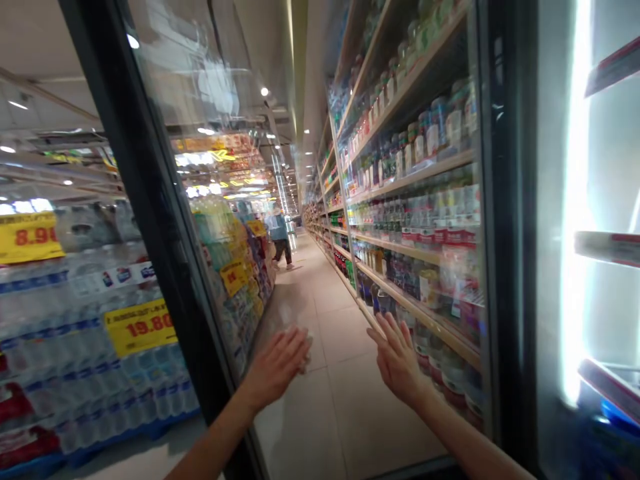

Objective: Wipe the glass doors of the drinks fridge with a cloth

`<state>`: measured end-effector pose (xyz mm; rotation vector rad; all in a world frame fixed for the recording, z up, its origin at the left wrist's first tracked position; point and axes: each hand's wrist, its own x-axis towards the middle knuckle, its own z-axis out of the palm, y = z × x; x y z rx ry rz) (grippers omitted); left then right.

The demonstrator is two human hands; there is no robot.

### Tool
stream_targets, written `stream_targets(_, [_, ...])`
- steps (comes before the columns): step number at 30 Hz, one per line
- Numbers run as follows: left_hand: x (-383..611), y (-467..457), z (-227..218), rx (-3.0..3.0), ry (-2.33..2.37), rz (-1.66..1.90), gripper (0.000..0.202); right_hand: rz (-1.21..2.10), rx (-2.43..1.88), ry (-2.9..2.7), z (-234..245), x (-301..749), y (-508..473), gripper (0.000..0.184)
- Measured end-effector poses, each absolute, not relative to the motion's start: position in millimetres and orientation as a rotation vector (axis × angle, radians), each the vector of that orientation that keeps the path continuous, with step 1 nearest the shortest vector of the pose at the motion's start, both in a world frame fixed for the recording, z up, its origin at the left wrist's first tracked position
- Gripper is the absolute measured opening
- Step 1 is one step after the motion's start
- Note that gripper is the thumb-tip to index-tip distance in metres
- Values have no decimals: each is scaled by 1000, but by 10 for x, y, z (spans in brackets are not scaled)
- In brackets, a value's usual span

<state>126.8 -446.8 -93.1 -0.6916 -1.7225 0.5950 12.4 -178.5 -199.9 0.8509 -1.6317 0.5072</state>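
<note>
A glass cooler door with a black frame (150, 207) stands in front of me, and the aisle shows through its pane. My left hand (277, 367) is stretched flat at the lower left of the pane, fingers held side by side. A faint reflection shows by its fingertips; I cannot tell whether it touches the glass. My right hand (400, 360) is raised at the lower right of the pane, its fingers extended and slightly apart. Neither hand holds anything. The nearest upright to the right hand is the door's dark right-hand edge (513, 267).
Long shelves (420, 250) of bottled drinks run down the right. On the left are stacked packs of water bottles (100, 373) with yellow price signs (143, 327). A person (281, 237) is farther down the tiled aisle (310, 293). Lit cooler shelves (607, 250) stand at far right.
</note>
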Motion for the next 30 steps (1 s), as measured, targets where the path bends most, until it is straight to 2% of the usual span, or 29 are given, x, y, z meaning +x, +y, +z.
stream_targets(5, [1336,-4650,-706,-204,-1540,339,68,525,848,-1624,-1995,122,-1772,48])
stream_targets(10, [1333,-4550,-961,-682,-1782,636,56,529,850,-1614,-1988,155,-1781,46])
stream_targets(16, [1164,-4401,-582,-242,-1516,311,67,509,867,-1580,-1811,245,-1782,46])
stream_targets(21, [1134,-4304,-550,-680,-1710,704,59,509,891,-1535,-1486,252,-1884,49])
stream_targets(27, [1161,-4413,-389,-178,-1497,239,66,528,817,-1521,-1410,149,-1970,49])
stream_targets(30, [1154,-4370,-459,-453,-1653,483,64,554,794,-1543,-1443,169,-2006,51])
